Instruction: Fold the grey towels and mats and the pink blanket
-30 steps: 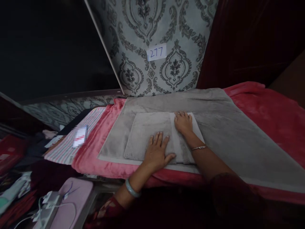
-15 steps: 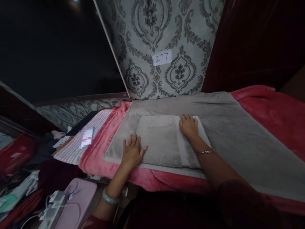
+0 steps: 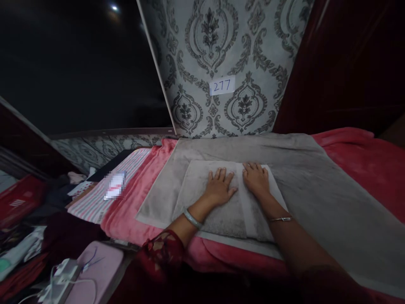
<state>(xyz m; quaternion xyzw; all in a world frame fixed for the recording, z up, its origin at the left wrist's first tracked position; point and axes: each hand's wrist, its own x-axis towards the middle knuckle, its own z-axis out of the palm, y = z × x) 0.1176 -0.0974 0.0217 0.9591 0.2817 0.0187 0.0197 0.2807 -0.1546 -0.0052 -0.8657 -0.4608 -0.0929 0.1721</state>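
Note:
A folded grey towel (image 3: 215,219) with a pale band lies flat on a larger grey cloth (image 3: 319,202). My left hand (image 3: 220,186) rests on the middle of the towel, palm down with fingers spread. To the right of the pale band, my right hand (image 3: 256,179) lies flat near the towel's far right corner, fingers stretched forward and a little apart. Neither hand grips anything. Under the grey cloth is a pink-red blanket (image 3: 129,215), which shows along the left, front and right edges.
On the left, a striped cloth (image 3: 91,207) carries a blurred-out item (image 3: 115,185). A power strip (image 3: 60,280) with cables lies on a pink stool (image 3: 101,270) at lower left. Behind are a dark screen (image 3: 82,71) and a patterned wall (image 3: 211,55) with a paper marked 277 (image 3: 222,85).
My left hand has moved right, from the towel's left edge onto its middle. My right hand stays near the far right corner. The view has tilted slightly upward.

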